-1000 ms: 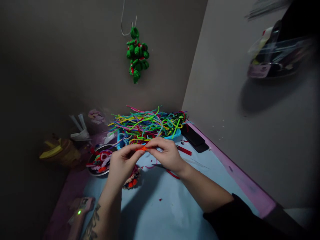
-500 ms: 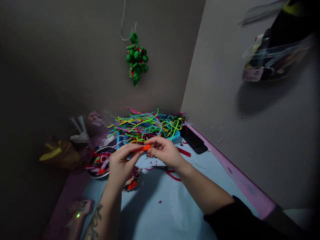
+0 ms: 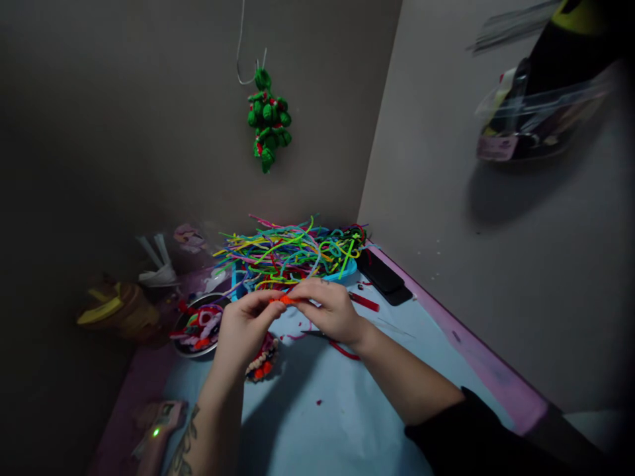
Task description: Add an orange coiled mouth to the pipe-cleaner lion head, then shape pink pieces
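Between my two hands, above the table, is a small fuzzy orange piece of pipe cleaner (image 3: 285, 300), mostly covered by fingers. My left hand (image 3: 251, 324) pinches its left end between thumb and fingertips. From the other side, my right hand (image 3: 327, 307) grips it with thumb and forefinger, the fingertips of both hands nearly meeting. Beneath my left hand lies a curled bundle of beige, dark and orange pipe cleaner (image 3: 262, 363), partly hidden by the wrist. Scissors (image 3: 317, 334) with red handles rest under my right hand, partly covered by it.
A blue tray (image 3: 351, 268) heaped with colourful pipe cleaners (image 3: 297, 248) stands at the back. To the left are a metal bowl (image 3: 196, 354) of fuzzy pieces and a pink glue gun (image 3: 161, 430) with a green light. A black phone (image 3: 381, 274) lies right. A green ornament (image 3: 268, 122) hangs above.
My right hand has turned and closed in over the orange pipe cleaner, so less of it shows. My left hand has barely moved. The view has shifted slightly.
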`<state>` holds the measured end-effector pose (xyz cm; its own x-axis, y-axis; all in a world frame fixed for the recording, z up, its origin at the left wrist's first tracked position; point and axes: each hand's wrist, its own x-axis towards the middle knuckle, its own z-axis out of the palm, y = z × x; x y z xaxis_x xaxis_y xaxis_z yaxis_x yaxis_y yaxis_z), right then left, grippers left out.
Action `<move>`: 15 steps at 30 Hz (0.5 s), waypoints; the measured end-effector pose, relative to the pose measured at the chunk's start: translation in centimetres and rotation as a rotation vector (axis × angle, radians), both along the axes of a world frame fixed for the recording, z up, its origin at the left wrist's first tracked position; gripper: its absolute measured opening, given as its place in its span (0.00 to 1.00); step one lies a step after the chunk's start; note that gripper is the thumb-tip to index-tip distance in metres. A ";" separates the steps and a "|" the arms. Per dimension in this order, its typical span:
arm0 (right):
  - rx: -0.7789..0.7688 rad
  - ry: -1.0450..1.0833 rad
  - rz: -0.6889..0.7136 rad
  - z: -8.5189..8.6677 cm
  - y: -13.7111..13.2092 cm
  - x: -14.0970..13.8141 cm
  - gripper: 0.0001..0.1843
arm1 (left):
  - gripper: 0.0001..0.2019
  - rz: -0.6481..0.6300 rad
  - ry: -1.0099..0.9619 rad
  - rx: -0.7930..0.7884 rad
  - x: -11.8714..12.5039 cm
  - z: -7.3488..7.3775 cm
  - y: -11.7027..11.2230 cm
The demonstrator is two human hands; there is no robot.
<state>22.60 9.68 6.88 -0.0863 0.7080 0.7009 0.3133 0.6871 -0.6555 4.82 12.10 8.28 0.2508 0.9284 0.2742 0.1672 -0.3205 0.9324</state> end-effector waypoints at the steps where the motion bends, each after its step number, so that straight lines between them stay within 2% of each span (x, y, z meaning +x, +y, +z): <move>1: 0.043 -0.027 0.012 -0.1 0.0 0.1 0.07 | 0.09 -0.019 -0.007 -0.037 0.0 0.0 0.0; 3: 0.080 -0.040 0.017 -0.1 0.0 0.1 0.08 | 0.10 -0.036 -0.013 -0.072 0.0 -0.1 0.1; 5: 0.017 0.000 0.000 -0.1 0.0 0.1 0.06 | 0.10 -0.013 -0.013 -0.035 0.0 0.0 0.1; 7: -0.145 0.099 0.022 0.0 0.1 -0.1 0.08 | 0.09 0.041 0.011 0.076 -0.1 0.1 0.1; 10: -0.409 0.294 0.150 0.0 0.2 -0.4 0.17 | 0.05 0.077 0.083 0.308 -0.2 0.4 -0.1; 12: -0.522 0.387 0.216 0.0 0.4 -0.6 0.18 | 0.04 0.050 0.118 0.434 -0.1 0.4 -0.3; 15: -0.627 0.487 0.230 0.0 0.5 -0.8 0.17 | 0.08 0.037 0.151 0.515 0.0 0.4 -0.3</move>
